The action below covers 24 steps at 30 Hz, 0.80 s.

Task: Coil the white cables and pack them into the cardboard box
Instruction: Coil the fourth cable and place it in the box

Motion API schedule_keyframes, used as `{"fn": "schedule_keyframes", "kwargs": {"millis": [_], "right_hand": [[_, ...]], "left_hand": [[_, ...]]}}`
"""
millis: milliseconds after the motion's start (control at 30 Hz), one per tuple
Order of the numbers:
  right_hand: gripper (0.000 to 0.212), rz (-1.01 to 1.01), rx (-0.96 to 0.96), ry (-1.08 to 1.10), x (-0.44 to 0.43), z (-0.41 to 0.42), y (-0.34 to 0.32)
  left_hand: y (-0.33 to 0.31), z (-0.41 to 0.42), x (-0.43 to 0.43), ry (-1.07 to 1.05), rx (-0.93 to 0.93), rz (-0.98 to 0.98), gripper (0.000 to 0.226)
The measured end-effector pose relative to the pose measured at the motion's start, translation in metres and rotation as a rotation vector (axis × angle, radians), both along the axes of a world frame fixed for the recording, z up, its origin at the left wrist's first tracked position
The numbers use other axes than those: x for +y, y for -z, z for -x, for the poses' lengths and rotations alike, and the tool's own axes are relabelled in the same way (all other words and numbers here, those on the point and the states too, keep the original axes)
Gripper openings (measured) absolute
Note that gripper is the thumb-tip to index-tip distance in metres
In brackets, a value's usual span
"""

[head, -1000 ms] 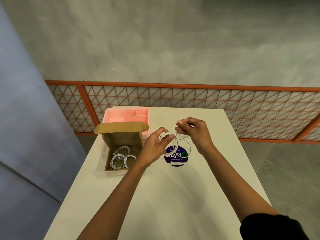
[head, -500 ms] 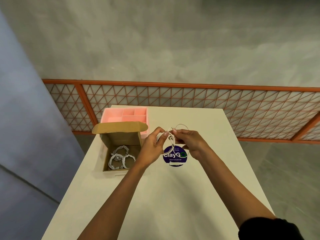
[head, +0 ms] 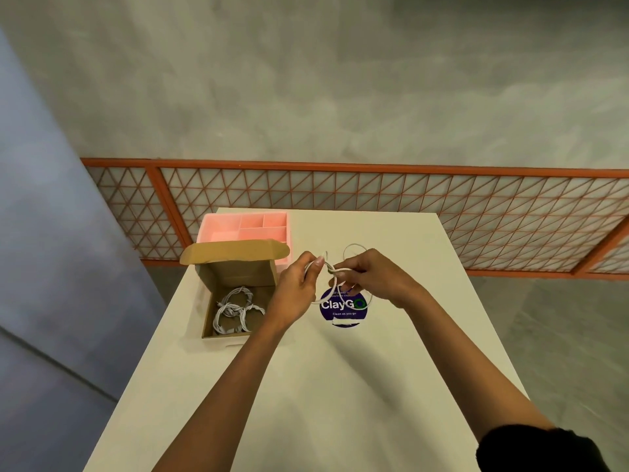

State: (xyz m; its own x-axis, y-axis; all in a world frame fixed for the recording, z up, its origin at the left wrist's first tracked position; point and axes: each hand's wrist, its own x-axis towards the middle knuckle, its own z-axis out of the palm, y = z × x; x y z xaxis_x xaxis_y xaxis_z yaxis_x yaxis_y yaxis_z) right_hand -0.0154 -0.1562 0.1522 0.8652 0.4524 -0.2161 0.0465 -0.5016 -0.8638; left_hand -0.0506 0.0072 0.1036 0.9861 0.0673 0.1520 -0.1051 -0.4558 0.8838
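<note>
Left hand [head: 299, 281] pinches the white cable [head: 332, 267] loops steady, seemingly so the right hand [head: 374, 277], gripping the tail, can wind it.

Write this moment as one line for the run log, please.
step: coiling | left hand: grips white cable | right hand: pinches same cable | cardboard box: open, coiled cables inside

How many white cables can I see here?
4: one cable held between the left hand and right hand above the table, and what look like three coils in the cardboard box; they overlap, so more may hide.
</note>
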Motion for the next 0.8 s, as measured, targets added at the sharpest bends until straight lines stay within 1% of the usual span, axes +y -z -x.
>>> {"fn": "schedule_keyframes", "kwargs": {"millis": [67,100,200,367,433,533,633,733,800], "right_hand": [[0.026,0.144,-0.203,-0.010,0.003,0.001,-0.002],[0.026,0.192,-0.272,-0.034,0.005,0.002,-0.004],[0.022,0.238,-0.374,-0.074,0.011,0.006,-0.006],[0.018,0.278,-0.576,-0.008,0.014,0.007,-0.005],[0.020,0.152,-0.531,0.037,0.016,0.010,-0.005],[0.018,-0.120,-0.320,0.128,0.015,0.014,-0.004],[0.017,-0.326,-0.139,0.189,0.013,0.017,0.002],[0.019,-0.515,-0.033,0.213,0.010,0.019,0.001],[0.021,-0.582,0.025,0.243,0.007,0.018,0.000]], "left_hand": [[0.002,-0.001,0.002,-0.029,0.003,-0.022,0.029],[0.003,-0.001,0.002,-0.034,0.000,-0.024,0.029],[0.005,-0.001,0.002,-0.041,-0.018,-0.012,0.026],[0.003,0.000,-0.001,-0.067,-0.020,-0.029,0.025],[0.004,0.001,-0.002,-0.080,-0.032,-0.042,0.026],[0.008,0.001,-0.001,-0.093,-0.043,-0.054,0.026],[0.013,-0.001,0.004,-0.107,-0.043,-0.027,0.025],[0.011,0.000,0.006,-0.093,-0.040,0.049,0.027],[0.007,0.002,0.003,-0.064,-0.011,0.178,0.029]]}}
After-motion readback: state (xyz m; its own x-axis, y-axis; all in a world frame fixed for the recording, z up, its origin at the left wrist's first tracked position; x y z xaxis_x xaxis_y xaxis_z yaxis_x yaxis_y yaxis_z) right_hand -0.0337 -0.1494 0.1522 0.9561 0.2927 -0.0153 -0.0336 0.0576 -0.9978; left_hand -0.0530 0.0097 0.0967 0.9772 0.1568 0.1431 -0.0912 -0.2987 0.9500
